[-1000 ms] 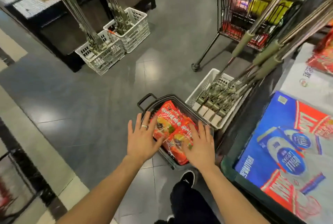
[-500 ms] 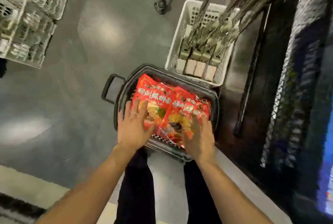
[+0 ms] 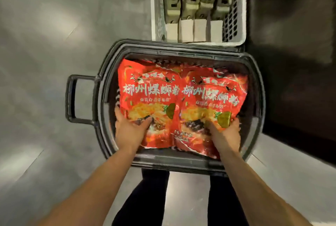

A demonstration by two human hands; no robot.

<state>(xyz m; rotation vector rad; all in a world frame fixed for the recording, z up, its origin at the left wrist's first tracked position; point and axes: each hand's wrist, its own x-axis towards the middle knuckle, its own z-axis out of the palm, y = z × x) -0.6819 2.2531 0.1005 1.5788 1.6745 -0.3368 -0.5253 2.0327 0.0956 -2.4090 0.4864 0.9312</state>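
Note:
A dark plastic shopping basket [image 3: 103, 83] stands on the floor right below me, its handle sticking out to the left. Two red noodle packets lie side by side inside it, the left packet [image 3: 147, 89] and the right packet [image 3: 211, 94]. My left hand [image 3: 130, 131] grips the near edge of the left packet, thumb on top and fingers underneath. My right hand [image 3: 226, 133] grips the near edge of the right packet the same way.
A white slotted crate [image 3: 236, 16] holding several metal pole bases and white boxes stands just beyond the basket. A dark cabinet wall [image 3: 294, 52] runs along the right. My legs in dark trousers [image 3: 154, 194] are under the basket's near rim. Grey tiled floor lies to the left.
My head has tipped down and closer over the basket. Both hands went from lying flat on the packets to gripping their near edges, fingers tucked under.

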